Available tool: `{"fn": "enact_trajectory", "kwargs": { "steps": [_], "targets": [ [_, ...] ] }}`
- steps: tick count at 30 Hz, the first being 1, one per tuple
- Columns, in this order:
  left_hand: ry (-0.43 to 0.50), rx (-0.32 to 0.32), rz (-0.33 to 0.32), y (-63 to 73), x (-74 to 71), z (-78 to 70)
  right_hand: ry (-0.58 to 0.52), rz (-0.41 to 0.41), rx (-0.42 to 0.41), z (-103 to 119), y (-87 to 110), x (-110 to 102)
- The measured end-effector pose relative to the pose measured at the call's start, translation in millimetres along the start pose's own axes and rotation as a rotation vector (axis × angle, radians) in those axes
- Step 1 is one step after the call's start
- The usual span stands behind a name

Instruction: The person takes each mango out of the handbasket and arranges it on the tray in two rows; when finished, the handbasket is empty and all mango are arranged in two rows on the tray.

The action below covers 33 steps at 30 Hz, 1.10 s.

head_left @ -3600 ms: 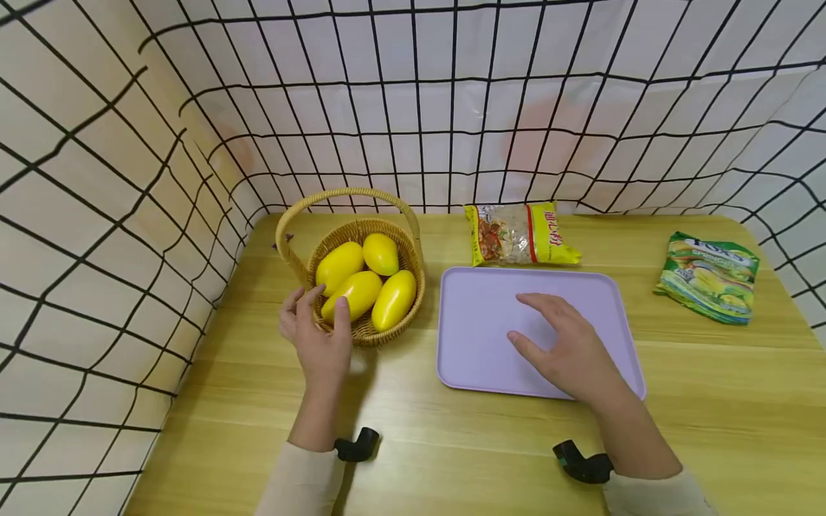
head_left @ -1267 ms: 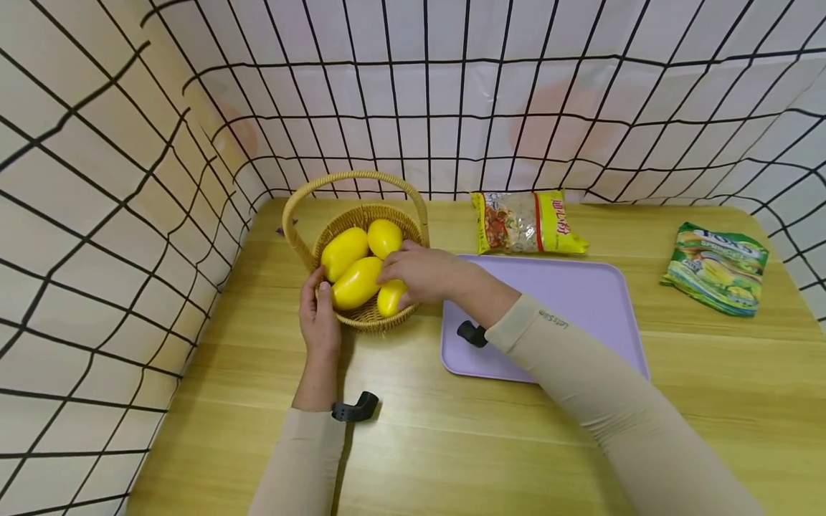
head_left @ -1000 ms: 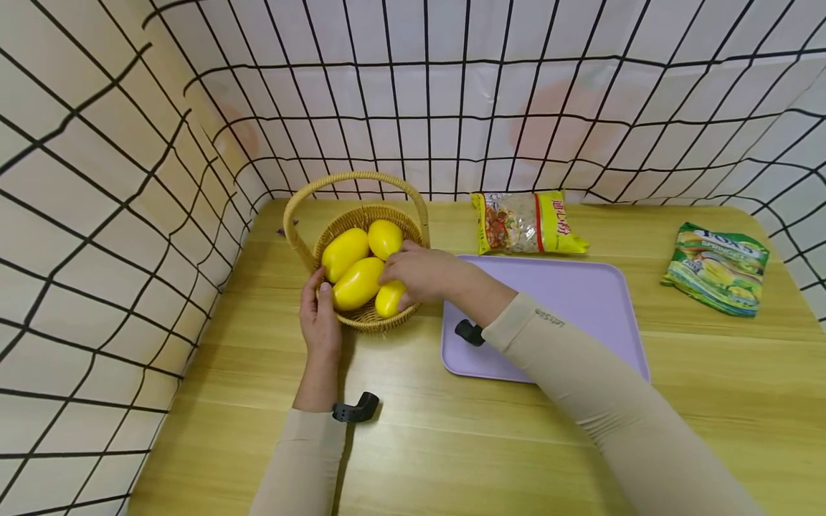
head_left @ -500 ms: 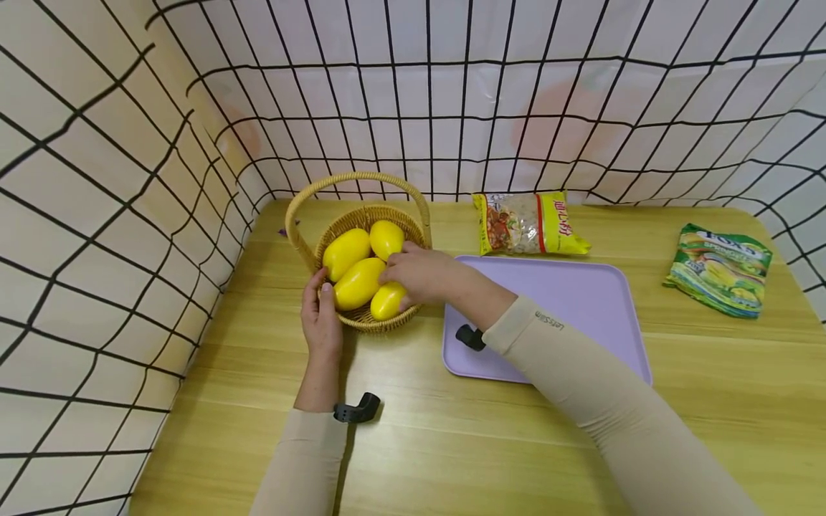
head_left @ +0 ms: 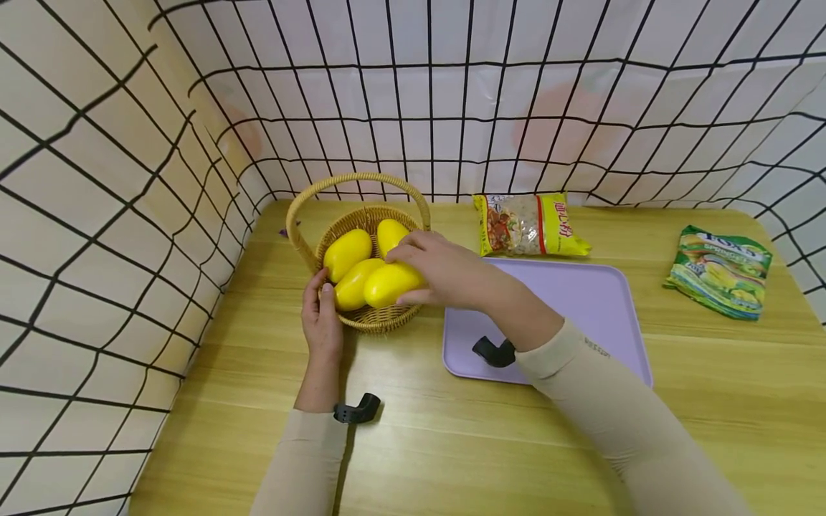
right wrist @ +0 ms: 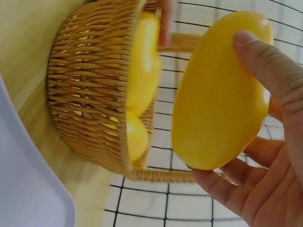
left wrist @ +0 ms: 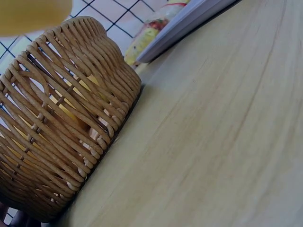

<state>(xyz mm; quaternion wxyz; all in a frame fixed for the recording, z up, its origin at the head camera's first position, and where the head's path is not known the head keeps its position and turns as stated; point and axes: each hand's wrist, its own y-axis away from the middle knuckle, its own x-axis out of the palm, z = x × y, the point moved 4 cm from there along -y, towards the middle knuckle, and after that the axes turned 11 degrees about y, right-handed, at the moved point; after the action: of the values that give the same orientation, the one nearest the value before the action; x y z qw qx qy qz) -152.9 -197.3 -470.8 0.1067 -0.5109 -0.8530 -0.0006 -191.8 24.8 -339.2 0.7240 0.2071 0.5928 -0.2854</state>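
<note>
And here's the right hand, just left of the frame's middle, with a mango in its grip: thumb on one side, fingertips on the other, a proper pinch! That yellow mango is up over the basket, and the right wrist view shows it clear of the rim, leaning slightly. Over to the left hand, left of centre, its grip pinching the basket's rim, fingers over the edge (the left wrist view gives mostly weave, so the head view tells it best).

Inside the basket, three more mangoes sit close together, one half behind the right hand's fingers, and the handle arches above them toward the upper left. Right of the basket lies the purple tray, partly under the right forearm, the black wrist strap showing against it. Just behind the tray, above the frame's middle, there's a yellow food bag; way out at the right, a green sweets bag. All of it on the wooden table, black grid lines running across the wall at the top!
</note>
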Motion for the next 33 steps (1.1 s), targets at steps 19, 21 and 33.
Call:
{"fn": "enact_trajectory", "kwargs": {
  "steps": [19,21,33],
  "targets": [
    [0.006,-0.015,-0.005,0.1,-0.1,1.8,-0.334,-0.142,0.178,-48.6,116.5,22.5],
    [0.004,-0.017,-0.007,0.5,-0.1,1.5,-0.373,-0.17,0.195,-54.0,123.9,25.9],
    [0.018,-0.006,0.003,0.7,0.6,0.3,-0.545,-0.293,0.283,-80.2,132.7,32.6]
  ]
}}
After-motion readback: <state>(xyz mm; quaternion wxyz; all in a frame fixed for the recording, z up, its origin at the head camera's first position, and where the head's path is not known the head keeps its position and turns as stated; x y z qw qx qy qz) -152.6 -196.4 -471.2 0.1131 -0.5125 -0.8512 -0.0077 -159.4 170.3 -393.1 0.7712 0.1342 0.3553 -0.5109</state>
